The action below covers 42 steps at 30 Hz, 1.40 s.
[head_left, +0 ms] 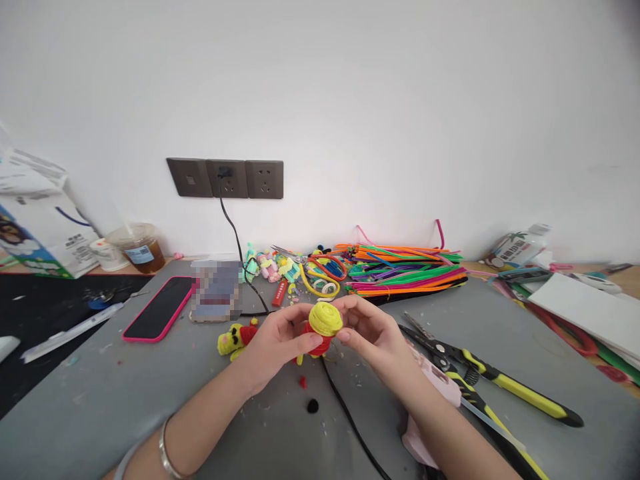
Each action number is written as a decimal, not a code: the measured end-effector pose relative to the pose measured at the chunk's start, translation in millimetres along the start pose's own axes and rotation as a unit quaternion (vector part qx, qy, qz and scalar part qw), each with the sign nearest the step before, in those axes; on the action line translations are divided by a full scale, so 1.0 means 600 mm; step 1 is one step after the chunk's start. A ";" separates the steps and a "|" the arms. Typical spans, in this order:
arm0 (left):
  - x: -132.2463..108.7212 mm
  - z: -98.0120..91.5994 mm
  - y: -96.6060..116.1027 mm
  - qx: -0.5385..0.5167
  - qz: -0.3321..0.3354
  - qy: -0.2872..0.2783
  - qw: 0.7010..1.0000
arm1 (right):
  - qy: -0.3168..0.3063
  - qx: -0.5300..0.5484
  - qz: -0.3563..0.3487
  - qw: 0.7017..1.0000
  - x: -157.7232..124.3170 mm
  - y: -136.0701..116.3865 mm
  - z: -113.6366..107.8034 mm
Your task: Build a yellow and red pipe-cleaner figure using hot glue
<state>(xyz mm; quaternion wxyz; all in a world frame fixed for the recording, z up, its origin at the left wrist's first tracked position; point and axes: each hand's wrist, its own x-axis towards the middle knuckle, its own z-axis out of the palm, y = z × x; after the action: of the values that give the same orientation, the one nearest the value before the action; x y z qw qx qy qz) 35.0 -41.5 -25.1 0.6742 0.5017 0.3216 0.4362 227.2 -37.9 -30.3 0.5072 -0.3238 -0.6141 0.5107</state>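
Between both hands, above the grey mat, is a pipe-cleaner doll (pixel 325 321) with a coiled yellow head and a red wound body. My left hand (pixel 287 333) grips its left side, the thumb pressed against the red body. My right hand (pixel 373 330) holds the right side of the yellow head with thumb and fingertips. Left of my left hand lies a second yellow and red doll (pixel 235 340) with black marks on its face. A black pompom (pixel 313 406) and a small red scrap (pixel 303 382) rest on the mat below the hands.
Yellow-handled pliers (pixel 520 393) and a pink glue gun (pixel 435 383) lie by my right forearm. Bundled pipe cleaners (pixel 405 273) sit at the back. A pink-cased phone (pixel 160 310) is at left, a drink cup (pixel 143 250) behind it. A black cable (pixel 350 413) crosses the mat.
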 end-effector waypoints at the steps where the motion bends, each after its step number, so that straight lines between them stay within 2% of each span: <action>1: 0.000 0.000 0.000 -0.005 0.009 -0.008 1.000 | -0.007 0.011 -0.006 1.000 -0.001 -0.001 -0.001; 6: 0.000 0.002 0.003 0.001 0.044 -0.029 0.999 | -0.036 0.037 -0.034 0.998 -0.006 -0.006 -0.003; 15: -0.002 -0.002 0.000 0.049 0.100 -0.075 0.991 | -0.052 0.003 -0.076 0.996 -0.008 -0.011 -0.001; 28: -0.004 -0.001 0.002 0.099 0.127 -0.059 0.985 | -0.051 0.025 -0.051 0.997 -0.004 -0.013 0.000; 42: -0.007 -0.006 -0.006 0.154 0.133 -0.059 0.977 | -0.037 -0.001 -0.061 0.997 -0.009 -0.010 0.001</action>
<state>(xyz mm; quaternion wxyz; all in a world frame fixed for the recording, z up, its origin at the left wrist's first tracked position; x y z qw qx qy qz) 30.9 -44.4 -29.6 0.5424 0.6627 0.2753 0.4368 228.6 -44.7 -26.4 0.5137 -0.2672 -0.6517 0.4899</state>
